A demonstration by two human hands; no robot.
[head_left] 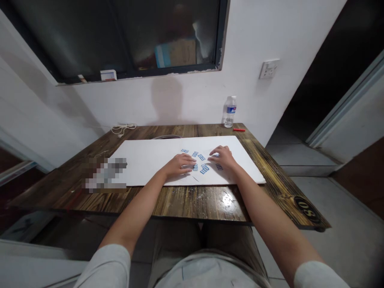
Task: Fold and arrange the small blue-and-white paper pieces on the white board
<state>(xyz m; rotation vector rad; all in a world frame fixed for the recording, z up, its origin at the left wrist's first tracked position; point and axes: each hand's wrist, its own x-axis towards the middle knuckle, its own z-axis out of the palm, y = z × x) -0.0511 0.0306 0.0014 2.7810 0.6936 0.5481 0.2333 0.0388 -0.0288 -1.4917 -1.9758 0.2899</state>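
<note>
A large white sheet (144,160) lies on a dark wooden table (186,200). Several small blue-printed cards (204,170) are scattered near its middle. My left hand (180,165) lies palm down on the sheet, its fingers stretched toward the cards and touching them. My right hand (222,157) rests palm down just to the right, fingertips curled lightly onto the cards. Neither hand lifts anything.
A clear water bottle (230,111) stands at the table's back right by the wall, with a red pen (239,129) beside it. A white cord (123,128) lies at the back left. A blurred patch (105,174) covers the sheet's left edge. A wall socket (269,69) is above.
</note>
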